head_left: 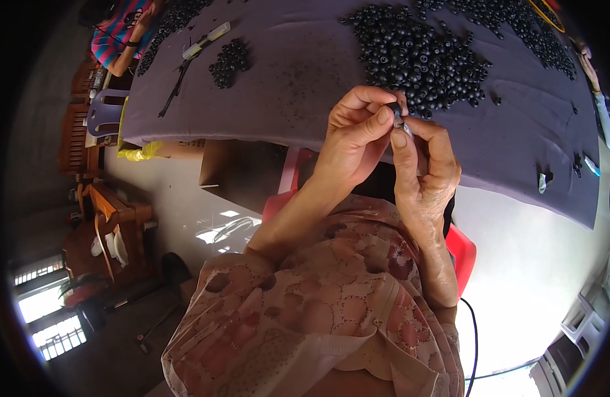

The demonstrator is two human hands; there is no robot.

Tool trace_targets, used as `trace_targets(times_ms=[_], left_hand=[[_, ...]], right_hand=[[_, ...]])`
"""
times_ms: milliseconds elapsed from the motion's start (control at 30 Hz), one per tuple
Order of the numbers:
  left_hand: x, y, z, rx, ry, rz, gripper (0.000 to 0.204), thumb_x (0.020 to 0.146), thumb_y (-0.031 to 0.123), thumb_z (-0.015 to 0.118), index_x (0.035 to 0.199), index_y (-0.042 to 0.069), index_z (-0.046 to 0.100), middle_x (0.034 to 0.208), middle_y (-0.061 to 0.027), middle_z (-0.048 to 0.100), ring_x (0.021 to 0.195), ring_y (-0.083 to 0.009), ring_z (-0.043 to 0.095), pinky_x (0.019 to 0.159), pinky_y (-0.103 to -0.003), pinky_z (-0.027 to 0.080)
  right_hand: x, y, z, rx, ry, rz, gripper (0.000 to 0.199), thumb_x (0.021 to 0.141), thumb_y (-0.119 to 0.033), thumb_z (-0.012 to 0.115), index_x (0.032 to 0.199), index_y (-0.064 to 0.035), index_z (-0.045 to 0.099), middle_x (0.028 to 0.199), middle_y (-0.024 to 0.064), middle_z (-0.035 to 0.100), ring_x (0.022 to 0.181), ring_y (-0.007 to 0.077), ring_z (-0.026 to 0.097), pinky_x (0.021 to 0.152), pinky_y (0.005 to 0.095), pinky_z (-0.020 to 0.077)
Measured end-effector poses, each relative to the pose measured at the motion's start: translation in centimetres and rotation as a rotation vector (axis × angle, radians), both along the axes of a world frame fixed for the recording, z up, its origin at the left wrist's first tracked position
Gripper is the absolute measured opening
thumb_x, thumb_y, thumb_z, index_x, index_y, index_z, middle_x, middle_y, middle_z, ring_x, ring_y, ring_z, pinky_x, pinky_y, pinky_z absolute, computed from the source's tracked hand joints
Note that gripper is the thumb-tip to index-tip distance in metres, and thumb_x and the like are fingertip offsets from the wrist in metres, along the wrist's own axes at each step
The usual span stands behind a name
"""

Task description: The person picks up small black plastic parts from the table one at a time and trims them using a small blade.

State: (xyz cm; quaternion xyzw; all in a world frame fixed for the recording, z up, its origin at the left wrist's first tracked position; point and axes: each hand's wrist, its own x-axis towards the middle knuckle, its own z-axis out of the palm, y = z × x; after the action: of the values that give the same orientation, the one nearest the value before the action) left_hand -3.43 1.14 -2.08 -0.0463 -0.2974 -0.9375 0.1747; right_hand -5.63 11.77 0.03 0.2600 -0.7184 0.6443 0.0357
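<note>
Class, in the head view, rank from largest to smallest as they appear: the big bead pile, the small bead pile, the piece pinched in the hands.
1. Big bead pile
2. Small bead pile
3. Pinched piece, smallest even though nearest the camera.

Small dark part [396,114] mostly hidden between pinching fingertips [384,118]

Purple-grey cloth [305,73] spread over the table, straight edges bent by the lens. Large heap of small black round parts [424,53] at upper middle, smaller cluster [229,63] further left, another spread [176,20] near the top left corner. Pale stick-like tool [206,41] and thin black strip [176,86] beside that cluster. Another person in a striped top [123,33] at the far left end. Yellow bag [136,152] under the table edge. Red stool [460,248] below, wooden furniture [113,212] at left, black cable [476,344] on pale floor
</note>
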Motion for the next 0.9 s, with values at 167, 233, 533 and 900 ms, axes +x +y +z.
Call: trace_targets(times_ms=[167,233,533,900], left_hand=[[0.0,0.0,-0.1,-0.038,-0.004,0.036,0.015,0.077,0.001,0.057,0.091,0.005,0.056,0.089,-0.0080,0.056,0.078,-0.0109,0.053,0.073,-0.023,0.042],[0.0,0.1,-0.2,-0.051,0.003,0.040,0.014,0.077,0.001,0.056,0.091,0.005,0.056,0.089,-0.0079,0.056,0.076,-0.0106,0.053,0.072,-0.022,0.042],[-0.3,0.6,0.1,-0.031,0.028,0.042,0.014,0.078,0.002,0.056,0.092,0.005,0.056,0.090,-0.0072,0.057,0.074,-0.0106,0.053,0.070,-0.024,0.043],[0.1,0.6,0.0,-0.105,0.043,0.099,0.013,0.080,0.000,0.052,0.093,-0.002,0.054,0.081,-0.0090,0.058,0.068,-0.0140,0.055,0.061,-0.027,0.050]], right_hand=[[-0.2,-0.2,-0.7,-0.001,0.079,-0.003,0.011,0.081,-0.010,0.056,0.087,-0.0020,0.053,0.068,0.0003,0.055,0.055,0.0019,0.043,0.050,0.0158,0.0365],[-0.1,-0.2,-0.7,0.009,0.060,-0.004,0.010,0.081,-0.010,0.056,0.087,-0.0022,0.053,0.068,0.0001,0.055,0.054,0.0019,0.043,0.050,0.0159,0.0363],[-0.5,0.0,-0.3,0.041,0.062,-0.040,0.011,0.081,-0.012,0.056,0.086,-0.0022,0.053,0.067,-0.0004,0.053,0.055,0.0019,0.041,0.050,0.0167,0.0354],[-2.1,-1.0,-0.2,-0.216,-0.340,0.121,0.015,0.081,-0.017,0.056,0.078,-0.0054,0.047,0.061,-0.0035,0.044,0.050,0.0007,0.033,0.041,0.0148,0.0238]])
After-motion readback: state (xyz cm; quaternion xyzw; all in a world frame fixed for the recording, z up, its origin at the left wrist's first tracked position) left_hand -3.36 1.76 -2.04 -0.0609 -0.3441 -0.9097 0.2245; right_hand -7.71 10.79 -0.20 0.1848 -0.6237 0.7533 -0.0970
